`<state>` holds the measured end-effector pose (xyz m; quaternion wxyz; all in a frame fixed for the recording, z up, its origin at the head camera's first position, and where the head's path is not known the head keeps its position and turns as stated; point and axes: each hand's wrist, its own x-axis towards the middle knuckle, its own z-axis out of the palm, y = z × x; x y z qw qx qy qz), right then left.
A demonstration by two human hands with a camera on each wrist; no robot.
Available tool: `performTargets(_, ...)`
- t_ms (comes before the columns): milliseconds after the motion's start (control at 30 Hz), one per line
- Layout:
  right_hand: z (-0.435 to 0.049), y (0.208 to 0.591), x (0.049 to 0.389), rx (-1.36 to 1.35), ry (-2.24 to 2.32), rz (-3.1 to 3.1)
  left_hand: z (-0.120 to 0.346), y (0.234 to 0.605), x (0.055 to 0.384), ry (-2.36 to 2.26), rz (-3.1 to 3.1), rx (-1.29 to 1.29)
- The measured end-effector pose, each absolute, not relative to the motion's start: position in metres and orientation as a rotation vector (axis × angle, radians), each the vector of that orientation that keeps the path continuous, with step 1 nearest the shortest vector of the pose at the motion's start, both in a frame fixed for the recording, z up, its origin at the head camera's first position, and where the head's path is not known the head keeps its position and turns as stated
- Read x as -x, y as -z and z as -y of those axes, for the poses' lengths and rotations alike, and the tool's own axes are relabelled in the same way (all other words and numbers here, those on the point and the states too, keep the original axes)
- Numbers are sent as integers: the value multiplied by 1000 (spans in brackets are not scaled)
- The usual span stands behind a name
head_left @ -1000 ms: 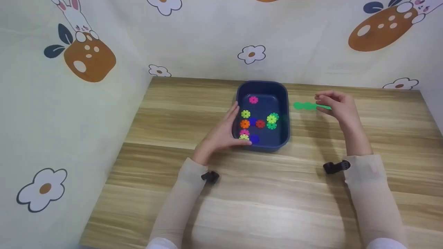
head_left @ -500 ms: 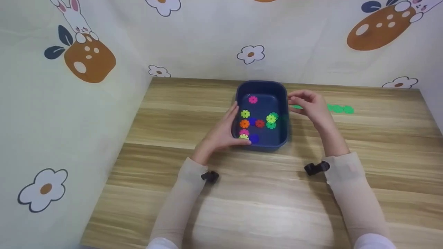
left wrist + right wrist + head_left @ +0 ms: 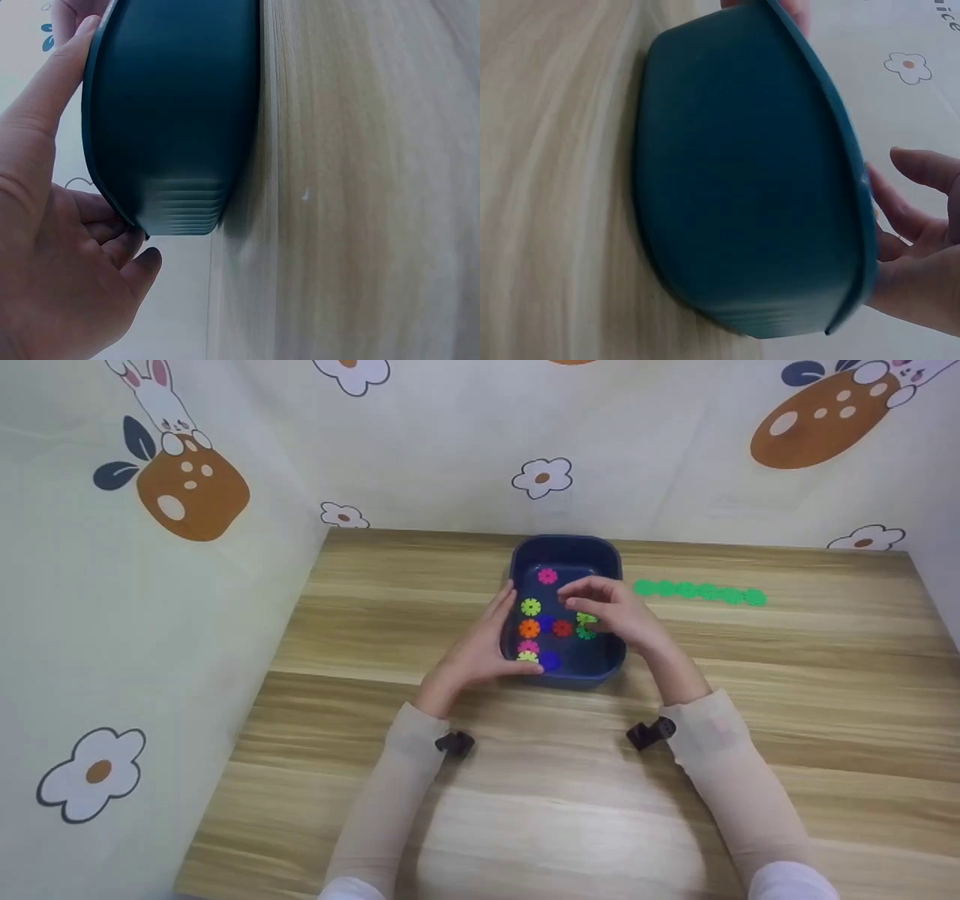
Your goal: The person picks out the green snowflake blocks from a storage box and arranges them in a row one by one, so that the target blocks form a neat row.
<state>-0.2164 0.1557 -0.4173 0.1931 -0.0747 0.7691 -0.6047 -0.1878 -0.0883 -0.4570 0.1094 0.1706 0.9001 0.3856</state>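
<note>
A dark blue plastic bin (image 3: 600, 675) sits on the table, with several notched snowflake discs in it, among them orange (image 3: 529, 628), red (image 3: 562, 628) and pink (image 3: 547, 576) ones. My left hand (image 3: 480, 649) holds the bin's left side, its thumb over the near rim and its fingers along the side wall. Over the bin's right half is my right hand (image 3: 619, 615), its fingers loosely bent and thumb apart, with nothing seen between them. It partly covers the yellow and green discs. The right wrist view shows that hand (image 3: 922, 232) just beyond the bin's rim.
A row of green snowflake discs (image 3: 697, 591) lies on the wooden table (image 3: 555, 780), right of the bin. Behind the table stands a patterned cloth backdrop (image 3: 450, 450), with another side of it at the left.
My right hand has let go of the green disc row, now lying on the table, and has moved left over the bin. The left hand has stayed on the bin.
</note>
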Motion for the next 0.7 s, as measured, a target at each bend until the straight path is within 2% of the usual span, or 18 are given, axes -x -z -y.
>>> performTargets(700,-128,449,228,374,1600,-2166,89,458,188,-1132,-2655,-529)
